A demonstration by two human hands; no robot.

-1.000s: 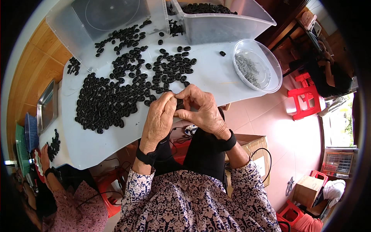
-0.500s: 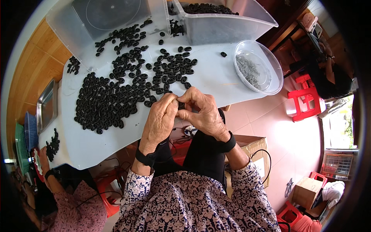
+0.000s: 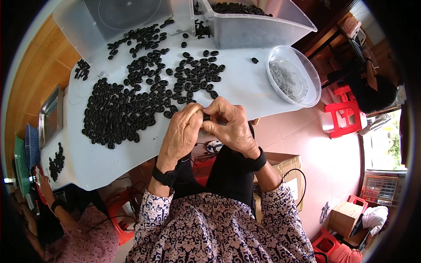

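"So, what are you holding?"

"I'm pinching one small black piece [image 3: 206, 116] between my left grip [image 3: 179, 131] and my right grip [image 3: 231, 129], both closing narrowly on it and hiding most of it."

"Where is it sitting?"

"I'm holding it up by the near edge of the pale desk [image 3: 239, 85]."

"And what's lying around?"

"Many loose black ovals [image 3: 118, 116] are spreading beyond my left grip. Off to the right, a round clear tub [image 3: 302, 87] is holding thin silvery pins [image 3: 283, 83]; behind, a clear bin [image 3: 250, 34] is holding more black parts [image 3: 241, 8]."

"Farther out?"

"A red stool [image 3: 344, 117] is standing on the tiled floor [image 3: 307, 136]."
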